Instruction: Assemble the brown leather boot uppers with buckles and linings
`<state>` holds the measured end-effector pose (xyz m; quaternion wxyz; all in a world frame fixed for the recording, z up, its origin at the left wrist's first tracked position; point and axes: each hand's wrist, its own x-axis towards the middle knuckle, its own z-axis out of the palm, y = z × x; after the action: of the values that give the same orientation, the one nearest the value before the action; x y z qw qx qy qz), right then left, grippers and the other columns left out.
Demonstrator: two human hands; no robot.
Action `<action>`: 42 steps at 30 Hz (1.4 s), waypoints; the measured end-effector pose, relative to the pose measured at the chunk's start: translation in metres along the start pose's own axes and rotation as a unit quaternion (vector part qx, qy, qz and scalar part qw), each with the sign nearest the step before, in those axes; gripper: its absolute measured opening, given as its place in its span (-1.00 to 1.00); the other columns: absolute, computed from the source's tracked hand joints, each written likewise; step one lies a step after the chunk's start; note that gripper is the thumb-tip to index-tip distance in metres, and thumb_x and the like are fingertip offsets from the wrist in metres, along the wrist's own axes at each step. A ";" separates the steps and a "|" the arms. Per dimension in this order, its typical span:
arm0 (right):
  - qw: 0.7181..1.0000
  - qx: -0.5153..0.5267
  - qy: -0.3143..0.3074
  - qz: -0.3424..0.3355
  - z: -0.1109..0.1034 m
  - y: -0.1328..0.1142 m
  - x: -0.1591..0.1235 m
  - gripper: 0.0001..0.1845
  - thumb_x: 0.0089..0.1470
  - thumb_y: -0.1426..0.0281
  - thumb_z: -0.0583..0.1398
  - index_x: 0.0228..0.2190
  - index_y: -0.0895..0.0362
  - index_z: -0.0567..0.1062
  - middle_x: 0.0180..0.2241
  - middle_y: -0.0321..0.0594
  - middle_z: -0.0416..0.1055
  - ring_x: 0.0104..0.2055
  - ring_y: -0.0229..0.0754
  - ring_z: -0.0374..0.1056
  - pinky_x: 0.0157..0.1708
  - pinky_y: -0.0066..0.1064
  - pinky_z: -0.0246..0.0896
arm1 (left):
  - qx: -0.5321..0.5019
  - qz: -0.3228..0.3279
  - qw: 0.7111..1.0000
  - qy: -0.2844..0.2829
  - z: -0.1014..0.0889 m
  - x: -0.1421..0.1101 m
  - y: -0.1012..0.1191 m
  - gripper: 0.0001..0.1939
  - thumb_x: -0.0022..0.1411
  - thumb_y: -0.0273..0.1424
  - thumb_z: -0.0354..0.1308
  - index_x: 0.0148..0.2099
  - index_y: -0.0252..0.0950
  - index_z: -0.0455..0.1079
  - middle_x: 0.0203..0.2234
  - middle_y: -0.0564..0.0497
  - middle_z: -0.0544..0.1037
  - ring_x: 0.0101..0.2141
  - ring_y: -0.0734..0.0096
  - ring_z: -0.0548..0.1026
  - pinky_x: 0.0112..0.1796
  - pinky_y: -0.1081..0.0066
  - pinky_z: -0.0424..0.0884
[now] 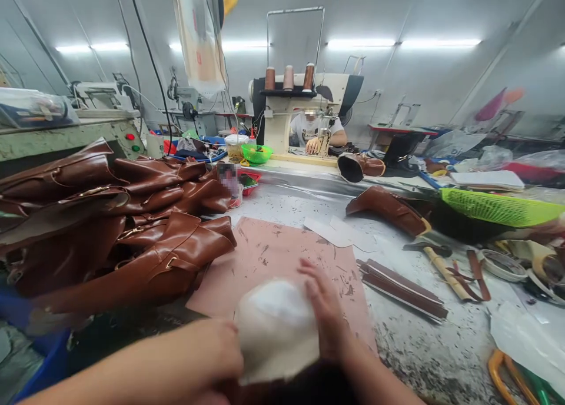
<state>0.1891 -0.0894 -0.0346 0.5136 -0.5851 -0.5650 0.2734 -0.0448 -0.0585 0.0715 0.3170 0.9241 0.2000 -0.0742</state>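
A cream-and-white rounded piece (pixel 278 328), perhaps a boot part turned lining side out, is upright in front of me, blurred by motion. My left hand (pixel 216 349) is closed at its left edge, the fingertips hidden behind the knuckles. Along the right side of the piece lies my right hand (pixel 324 305), with fingers stretched out and apart. Beneath them is a pink board (pixel 265 246) marked with dark scuffs. Brown leather boot uppers (pixel 176 252) with gold buckles are heaped to the left.
Brown strips (pixel 404 290), tape rolls (pixel 503 265) and orange-handled scissors (pixel 507 369) lie right. Another brown boot upper (pixel 388 209) lies beside a green basket (pixel 498 208). A sewing machine (pixel 278 122) stands behind the bench, with a person (pixel 315 131) beyond it.
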 end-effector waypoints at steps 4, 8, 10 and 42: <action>0.954 0.079 0.285 -0.040 -0.040 -0.021 -0.012 -0.78 0.10 0.26 0.06 -0.33 0.08 0.45 -0.32 -0.19 0.39 -0.30 -0.15 0.31 -0.28 -0.28 0.23 | -0.083 -0.039 0.956 0.277 -0.067 0.012 0.015 -0.78 0.05 -0.22 0.15 -0.49 -0.27 0.41 -0.61 0.10 0.44 -0.54 0.45 0.39 -0.48 0.53 0.27; 0.956 0.059 0.257 -0.126 -0.064 -0.058 -0.038 -0.85 0.09 0.37 0.10 -0.30 0.01 0.46 -0.46 -0.28 0.37 -0.56 -0.28 0.19 -0.58 -0.43 0.12 | -0.027 -0.048 0.833 0.550 -0.071 0.037 0.043 -0.78 0.10 -0.21 0.07 -0.33 -0.24 0.38 -0.51 0.09 0.48 -0.45 0.38 0.43 -0.37 0.46 0.34; 0.969 0.024 0.200 -0.145 -0.066 -0.069 -0.046 -0.76 0.07 0.37 0.11 -0.17 -0.03 0.42 -0.39 -0.26 0.41 -0.53 -0.25 0.26 -0.54 -0.40 0.19 | 0.033 -0.029 0.833 0.551 -0.054 0.054 0.053 -0.81 0.10 -0.22 0.05 -0.35 -0.23 0.36 -0.38 0.01 0.53 -0.36 0.29 0.47 -0.28 0.41 0.36; 0.980 -0.033 -0.107 0.165 -0.111 0.060 -0.044 -0.41 -0.22 0.34 0.18 -0.04 0.09 0.39 -0.60 -0.42 0.22 -0.57 -0.26 0.16 -0.50 -0.45 0.09 | -0.235 -0.178 0.910 0.293 0.016 0.098 -0.053 -0.73 -0.18 -0.18 0.24 -0.48 -0.28 0.39 -0.29 -0.11 0.51 -0.16 0.10 0.41 -0.12 0.21 0.27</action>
<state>0.3024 -0.1532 -0.0647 0.3782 -0.6541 -0.5213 0.3967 0.0217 0.0015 0.0036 0.4332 0.7524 0.4568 0.1940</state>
